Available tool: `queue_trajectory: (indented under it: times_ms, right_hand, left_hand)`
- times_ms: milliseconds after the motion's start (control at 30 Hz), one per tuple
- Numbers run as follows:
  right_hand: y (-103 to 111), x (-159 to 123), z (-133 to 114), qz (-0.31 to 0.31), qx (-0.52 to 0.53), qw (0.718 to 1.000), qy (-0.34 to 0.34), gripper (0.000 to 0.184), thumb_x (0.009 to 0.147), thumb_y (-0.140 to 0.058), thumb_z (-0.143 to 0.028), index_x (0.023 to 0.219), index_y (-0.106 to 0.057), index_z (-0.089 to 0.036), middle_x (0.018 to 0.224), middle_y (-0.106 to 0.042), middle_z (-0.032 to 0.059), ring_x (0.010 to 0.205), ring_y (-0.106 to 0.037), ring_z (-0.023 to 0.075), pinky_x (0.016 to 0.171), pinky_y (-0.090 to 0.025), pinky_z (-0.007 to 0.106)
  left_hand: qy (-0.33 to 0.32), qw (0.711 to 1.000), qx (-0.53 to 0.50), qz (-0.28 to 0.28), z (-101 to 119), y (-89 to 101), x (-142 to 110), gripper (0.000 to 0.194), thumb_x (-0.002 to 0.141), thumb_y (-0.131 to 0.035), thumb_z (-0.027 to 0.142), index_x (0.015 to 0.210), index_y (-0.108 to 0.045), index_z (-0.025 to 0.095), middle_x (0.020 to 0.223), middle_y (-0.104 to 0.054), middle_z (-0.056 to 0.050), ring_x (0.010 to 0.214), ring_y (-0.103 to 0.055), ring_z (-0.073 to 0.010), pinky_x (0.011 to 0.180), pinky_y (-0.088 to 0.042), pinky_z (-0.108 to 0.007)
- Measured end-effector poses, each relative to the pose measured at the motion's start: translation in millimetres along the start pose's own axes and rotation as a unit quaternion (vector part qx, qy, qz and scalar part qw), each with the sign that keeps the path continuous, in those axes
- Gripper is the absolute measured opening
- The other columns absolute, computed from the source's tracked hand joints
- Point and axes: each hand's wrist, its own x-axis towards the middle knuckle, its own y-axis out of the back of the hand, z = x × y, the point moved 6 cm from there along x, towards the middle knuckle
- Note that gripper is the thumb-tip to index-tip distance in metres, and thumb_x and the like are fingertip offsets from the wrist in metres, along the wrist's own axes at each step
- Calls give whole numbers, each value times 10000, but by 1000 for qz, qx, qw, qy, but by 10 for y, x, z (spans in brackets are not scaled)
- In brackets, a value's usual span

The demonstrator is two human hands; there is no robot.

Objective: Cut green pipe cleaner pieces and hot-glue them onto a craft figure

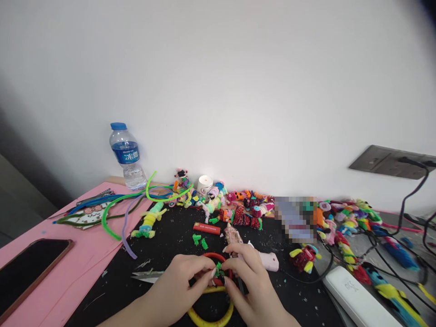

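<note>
My left hand point(182, 284) and my right hand point(255, 284) meet low in the middle, above a black mat point(112, 290). Both pinch a small green fuzzy piece point(219, 270), like a bit of pipe cleaner, with something dark at its lower edge. Beneath the fingers lie a red ring point(213, 255) and a yellow ring point(213, 323). A pointed metal blade point(147, 276) sticks out left of my left hand. Partly behind my right hand rests a pale pink tool point(270, 261), which looks like a glue gun. Two loose green bits point(200, 241) lie beyond my hands.
A red lighter-like bar point(207, 229) and a yellow-green fuzzy figure point(150, 221) lie on the mat. Pipe cleaners point(127, 236) spread leftward near a water bottle point(126, 156). A phone point(30, 272) sits left; a white power bank point(361, 297), cables and several fuzzy figures point(306, 258) lie right.
</note>
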Motion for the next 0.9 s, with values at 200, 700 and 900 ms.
queue_trajectory:
  times_ms: [200, 700, 900]
  right_hand:
    - [-32, -10, 2, 6, -7, 1000, 2, 179, 786, -476, -57, 891, -540, -188, 1065, -505, 88, 983, -487, 219, 824, -414, 368]
    - [-40, -12, 25, 31, 53, 998, -12, 179, 809, -441, -49, 892, -515, -189, 1014, -521, 78, 950, -520, 180, 805, -442, 300]
    - [-38, -18, 50, 33, 63, 997, -31, 177, 813, -433, -59, 889, -528, -187, 1018, -521, 84, 956, -524, 182, 812, -450, 304]
  left_hand:
    - [-24, 999, 21, -18, 31, -38, -20, 198, 884, -419, 168, 831, -610, 184, 746, -640, 2, 678, -587, -115, 634, -405, -170]
    - [15, 999, -31, -19, 62, 9, 29, 179, 869, -469, 192, 824, -642, 186, 749, -659, 10, 689, -594, -122, 640, -407, -166]
    - [21, 997, -80, -9, -10, -28, 29, 216, 877, -442, 209, 802, -643, 186, 714, -664, 6, 665, -615, -125, 648, -437, -172]
